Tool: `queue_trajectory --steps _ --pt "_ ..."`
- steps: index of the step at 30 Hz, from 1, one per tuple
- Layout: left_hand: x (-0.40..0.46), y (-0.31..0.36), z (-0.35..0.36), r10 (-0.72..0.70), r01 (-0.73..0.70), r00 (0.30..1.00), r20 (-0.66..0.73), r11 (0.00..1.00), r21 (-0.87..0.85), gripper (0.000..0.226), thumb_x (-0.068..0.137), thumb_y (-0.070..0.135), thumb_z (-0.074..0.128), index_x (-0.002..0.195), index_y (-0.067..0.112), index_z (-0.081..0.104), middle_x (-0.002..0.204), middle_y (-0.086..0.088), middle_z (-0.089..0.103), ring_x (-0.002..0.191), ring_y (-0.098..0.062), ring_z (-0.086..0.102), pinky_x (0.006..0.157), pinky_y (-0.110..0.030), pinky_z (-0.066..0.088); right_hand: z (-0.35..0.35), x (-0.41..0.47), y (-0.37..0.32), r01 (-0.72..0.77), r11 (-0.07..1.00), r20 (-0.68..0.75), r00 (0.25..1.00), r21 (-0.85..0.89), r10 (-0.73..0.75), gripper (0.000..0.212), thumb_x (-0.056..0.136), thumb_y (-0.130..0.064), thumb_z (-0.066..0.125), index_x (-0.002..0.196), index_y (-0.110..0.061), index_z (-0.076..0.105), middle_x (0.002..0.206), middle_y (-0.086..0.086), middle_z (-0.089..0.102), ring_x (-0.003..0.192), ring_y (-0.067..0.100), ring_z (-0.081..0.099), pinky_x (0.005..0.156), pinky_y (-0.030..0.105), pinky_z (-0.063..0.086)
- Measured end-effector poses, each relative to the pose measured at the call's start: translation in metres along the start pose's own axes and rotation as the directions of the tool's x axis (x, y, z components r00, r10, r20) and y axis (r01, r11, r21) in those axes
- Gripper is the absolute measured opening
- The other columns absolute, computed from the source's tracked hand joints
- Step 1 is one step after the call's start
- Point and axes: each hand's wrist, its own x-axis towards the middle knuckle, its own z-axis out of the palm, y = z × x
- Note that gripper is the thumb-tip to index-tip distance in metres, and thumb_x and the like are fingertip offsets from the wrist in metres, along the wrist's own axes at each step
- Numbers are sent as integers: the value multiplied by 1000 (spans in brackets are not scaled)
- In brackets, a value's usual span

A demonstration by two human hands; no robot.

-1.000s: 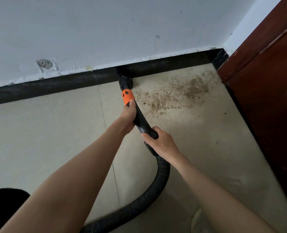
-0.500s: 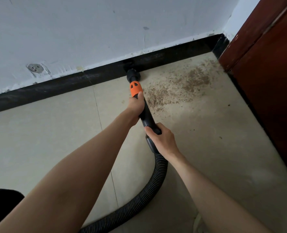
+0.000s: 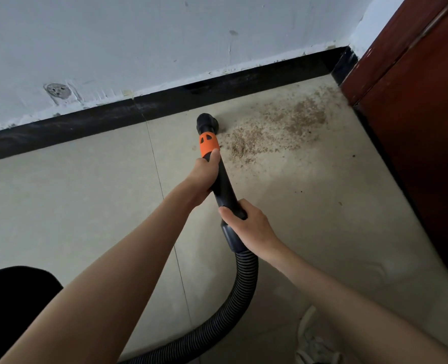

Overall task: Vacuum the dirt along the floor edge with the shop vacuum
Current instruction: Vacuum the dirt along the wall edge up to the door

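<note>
Fingers above dirt-strewn floor

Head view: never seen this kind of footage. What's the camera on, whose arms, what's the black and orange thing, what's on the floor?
The camera sits on a person's head and looks forward and down, so the two bare arms are the wearer's own. No robot here. The left hand grips the black wand just below its orange collar; the right hand grips it lower, where the ribbed hose joins. The nozzle rests on the tiled floor at the left edge of a brown dirt patch, a little short of the black baseboard. A dark red door stands at right.
</note>
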Motion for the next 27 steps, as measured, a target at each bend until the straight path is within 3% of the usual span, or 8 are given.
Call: queue_trajectory --steps 11,15,22,24,27 --pt "-42 -41 14 -18 22 997 71 998 -52 55 99 45 34 127 -2 38 102 -12 50 93 -27 52 99 -48 46 -13 -49 24 26 992 140 990 -120 -9 30 96 -44 49 80 -19 48 71 -6 51 63 6 47 57 17 35" --pt "-56 -49 23 -27 33 996 82 997 -70 52 99 43 35 126 -2 39 98 -10 49 90 -25 51 88 -40 46 -20 -62 31 26 988 179 984 -151 2 25 96 -42 49 80 -23 47 72 -7 51 65 4 50 55 13 36" --pt "-83 -72 34 -73 73 991 111 997 5 50 99 43 33 123 -1 41 101 -13 51 92 -26 54 93 -45 48 -20 -77 53 -55 981 249 963 -186 101 34 92 -44 56 97 -10 60 91 5 64 88 23 62 81 35 48" --pt "-91 -79 36 -76 73 992 97 997 26 48 99 43 33 121 1 42 99 -11 51 90 -25 53 91 -43 47 -17 -85 59 -87 985 252 960 -150 124 25 94 -41 56 86 -17 57 83 1 61 80 18 60 74 32 45" --pt "-102 -88 37 -88 84 993 78 995 54 41 100 42 34 115 4 38 102 -8 51 95 -23 52 89 -38 45 -7 -93 61 -147 988 214 965 -48 154 31 94 -45 54 75 -21 48 72 0 55 69 17 55 68 34 40"
